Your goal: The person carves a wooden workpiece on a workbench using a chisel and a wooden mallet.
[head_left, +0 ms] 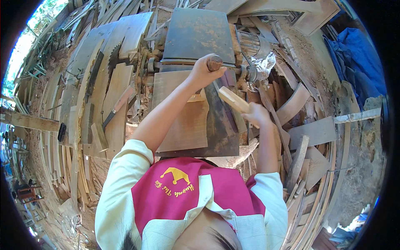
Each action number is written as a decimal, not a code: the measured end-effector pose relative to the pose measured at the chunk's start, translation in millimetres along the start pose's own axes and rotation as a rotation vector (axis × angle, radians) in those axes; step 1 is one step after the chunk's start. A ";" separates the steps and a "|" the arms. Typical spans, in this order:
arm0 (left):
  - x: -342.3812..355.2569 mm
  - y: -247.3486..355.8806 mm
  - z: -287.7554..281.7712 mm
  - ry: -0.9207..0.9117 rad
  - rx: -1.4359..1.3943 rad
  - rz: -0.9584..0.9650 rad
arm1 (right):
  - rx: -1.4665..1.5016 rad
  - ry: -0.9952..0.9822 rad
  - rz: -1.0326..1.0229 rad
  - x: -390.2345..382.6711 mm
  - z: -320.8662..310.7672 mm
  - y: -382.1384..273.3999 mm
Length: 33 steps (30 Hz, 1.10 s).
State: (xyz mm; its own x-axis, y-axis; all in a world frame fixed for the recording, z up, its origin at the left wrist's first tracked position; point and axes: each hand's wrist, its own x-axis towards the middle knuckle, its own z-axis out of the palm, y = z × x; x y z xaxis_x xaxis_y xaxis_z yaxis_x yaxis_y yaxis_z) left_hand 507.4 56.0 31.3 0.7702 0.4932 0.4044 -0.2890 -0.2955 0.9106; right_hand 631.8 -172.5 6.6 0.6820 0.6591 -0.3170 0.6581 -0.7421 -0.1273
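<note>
My left hand is wrapped round an upright, round wooden tool handle, whose brown end shows above my fist. The lower part of this tool is mostly hidden by my hand and arm. Below it, a flat light-brown board lies on the dark metal table of a woodworking machine, with a small notched patch near my wrist. My right hand grips a pale wooden block by its near end. The block's far end points toward my left fist, apart from it.
Beyond lies the machine's rusty far plate, with a shaft and pulley at its right. On the left boards are a wooden-handled blade and a toothed circular saw blade. Scrap wood crowds the right, near a blue tarp.
</note>
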 end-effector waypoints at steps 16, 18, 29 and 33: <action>-0.1 -9.7 13.3 -0.078 -0.216 -0.027 | 0.252 0.230 -0.562 -39.8 -120.4 -56.4; -1.7 -3.3 1.7 -0.050 -0.055 0.000 | 0.539 0.363 -0.483 -50.0 -137.5 -65.2; 0.0 -2.7 16.5 -0.037 -0.038 0.143 | 0.283 0.260 -0.379 -50.4 -156.1 -64.6; 2.2 2.7 12.4 -0.103 0.065 0.005 | 1.399 0.726 -0.526 -47.3 -153.2 -61.0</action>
State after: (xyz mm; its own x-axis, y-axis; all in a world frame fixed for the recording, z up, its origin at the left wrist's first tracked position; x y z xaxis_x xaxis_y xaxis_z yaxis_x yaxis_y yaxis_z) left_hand 515.4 46.2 33.7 0.8238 0.4061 0.3955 -0.2582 -0.3523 0.8996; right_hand 608.4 -139.8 173.4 0.7539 0.4740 0.4549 0.3466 0.3013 -0.8883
